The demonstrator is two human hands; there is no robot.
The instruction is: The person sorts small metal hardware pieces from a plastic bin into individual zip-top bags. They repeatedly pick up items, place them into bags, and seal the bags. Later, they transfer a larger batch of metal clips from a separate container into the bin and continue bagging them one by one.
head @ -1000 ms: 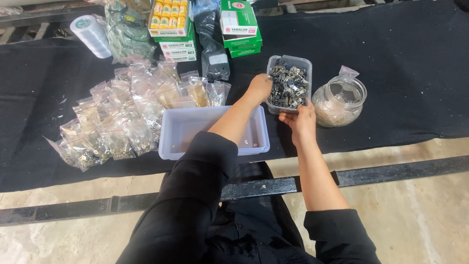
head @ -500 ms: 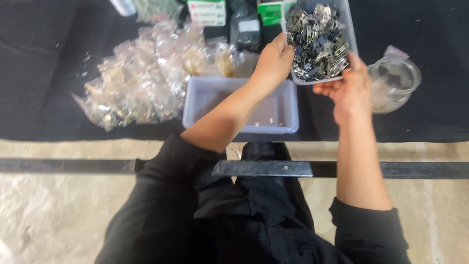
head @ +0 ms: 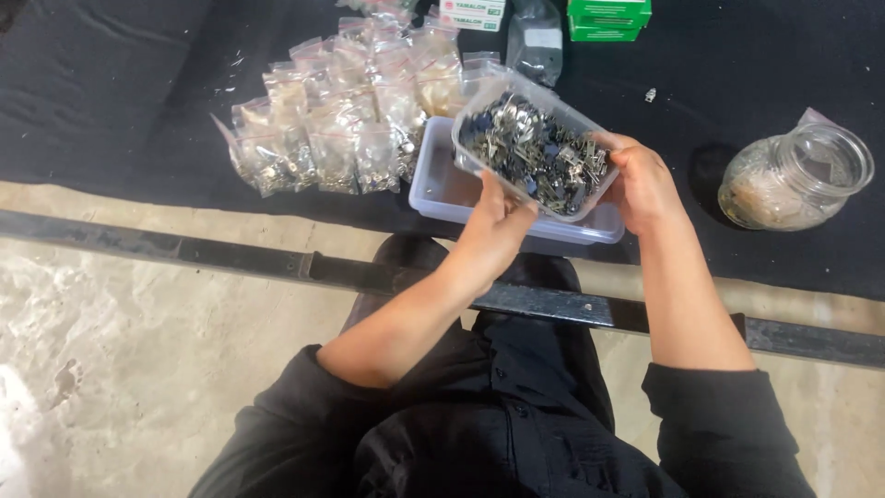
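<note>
Both hands hold a clear plastic tub (head: 479, 120) filled with small metal parts (head: 535, 152). My left hand (head: 493, 226) grips its near-left edge and my right hand (head: 641, 184) grips its right end. The tub is lifted and tilted above an empty pale rectangular tray (head: 441, 189) that sits on the black cloth (head: 138, 92).
A heap of small clear bags of parts (head: 341, 120) lies left of the tray. A glass jar (head: 793, 180) lies on its side at the right. Green boxes (head: 608, 18) and a grey pouch (head: 536, 41) sit at the back. A dark metal bar (head: 230, 258) crosses the concrete floor (head: 138, 369).
The tub has been lifted off the cloth, brought toward me and tilted over the tray. The camera has tipped down toward my lap.
</note>
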